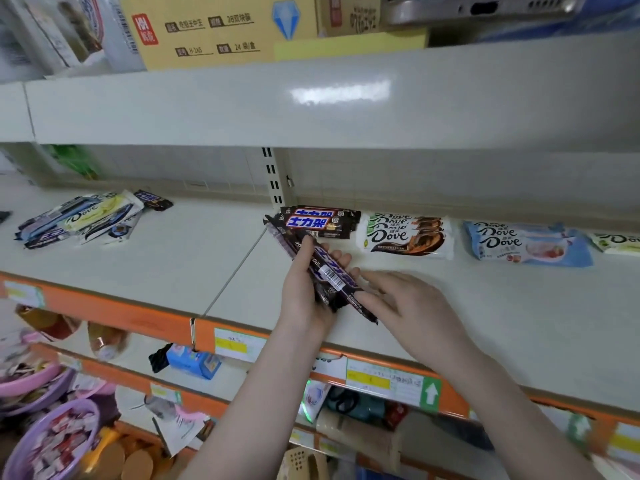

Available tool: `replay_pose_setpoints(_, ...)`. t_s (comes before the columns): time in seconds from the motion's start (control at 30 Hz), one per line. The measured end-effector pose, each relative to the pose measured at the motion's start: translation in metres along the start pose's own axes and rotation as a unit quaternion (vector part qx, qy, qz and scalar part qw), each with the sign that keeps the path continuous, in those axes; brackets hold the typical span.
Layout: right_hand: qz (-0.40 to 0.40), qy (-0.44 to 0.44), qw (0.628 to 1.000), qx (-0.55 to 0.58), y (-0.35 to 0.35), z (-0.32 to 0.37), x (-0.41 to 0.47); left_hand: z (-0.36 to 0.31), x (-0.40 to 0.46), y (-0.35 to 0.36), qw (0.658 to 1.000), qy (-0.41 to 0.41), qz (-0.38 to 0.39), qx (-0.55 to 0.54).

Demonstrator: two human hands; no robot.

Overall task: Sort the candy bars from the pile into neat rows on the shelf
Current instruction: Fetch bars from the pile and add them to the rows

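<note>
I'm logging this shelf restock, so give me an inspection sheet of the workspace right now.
Surface: pale shelf, orange front edge.
Job's things: mixed pile at left; dark bars stack, brown Dove stack, blue Dove stack in a row.
Clutter: yellow carton above; purple baskets below.
Grippers: left hand grips dark bars; right hand touches them.
Cables: nothing seen.
Surroundings: price tags along the shelf edge.

The left hand [304, 289] covers part of the dark bars [325, 271] it holds, so their count is unclear. At the shelf's [485, 306] right end, a pale bar [620, 242] is cut off by the picture's edge. The pile [86, 220] at the left end is blurry.
</note>
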State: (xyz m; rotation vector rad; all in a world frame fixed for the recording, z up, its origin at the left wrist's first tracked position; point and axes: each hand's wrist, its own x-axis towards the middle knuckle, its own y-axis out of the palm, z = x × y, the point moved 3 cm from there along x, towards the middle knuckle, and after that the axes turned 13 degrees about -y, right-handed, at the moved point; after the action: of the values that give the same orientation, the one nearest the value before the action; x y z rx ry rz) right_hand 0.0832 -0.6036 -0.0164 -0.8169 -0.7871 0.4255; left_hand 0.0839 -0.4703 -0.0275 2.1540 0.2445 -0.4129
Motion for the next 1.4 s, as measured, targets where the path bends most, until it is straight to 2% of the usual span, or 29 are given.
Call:
replay_pose_setpoints(0.13,-0.027,0.07,0.981,0.177,0.009,0.005,-0.004,0.0,-0.011,-0.007,0.999,0.01,0.035,-0.002)
replay_pose_setpoints(0.2,-0.036,0.096,0.972,0.212,0.012,0.006,-0.003,-0.004,-0.016,-0.013,0.999,0.008,0.034,0.026)
replay_pose_setpoints(0.4,-0.057,0.104,0.983,0.142,0.016,0.012,0.017,-0.044,-0.026,-0.038,0.985,0.029,-0.06,0.158)
replay_pose_setpoints(0.6,-0.035,0.12,0.984,0.129,0.023,0.018,0.043,-0.088,-0.029,-0.064,0.968,0.039,-0.067,0.239)
replay_pose_setpoints(0.8,-0.059,0.083,0.99,0.098,0.019,0.024,0.065,-0.111,-0.023,-0.078,0.952,-0.024,-0.049,0.3)
replay_pose_setpoints(0.93,-0.067,0.038,0.994,0.075,0.019,0.033,0.07,-0.118,-0.017,-0.084,0.953,-0.05,-0.049,0.293)
replay_pose_setpoints(1.03,-0.003,-0.026,0.999,0.028,0.025,0.039,0.071,-0.122,-0.013,-0.089,0.957,-0.059,-0.061,0.277)
replay_pose_setpoints(1.1,0.028,-0.042,0.998,-0.043,0.03,0.04,0.071,-0.123,-0.012,-0.092,0.958,-0.07,-0.067,0.269)
replay_pose_setpoints(1.23,-0.007,-0.147,0.967,-0.21,0.034,0.047,0.077,-0.125,-0.008,-0.095,0.961,-0.085,-0.065,0.256)
replay_pose_setpoints(1.4,-0.04,-0.181,0.942,-0.281,0.038,0.036,0.09,-0.13,-0.002,-0.099,0.973,-0.083,-0.052,0.207)
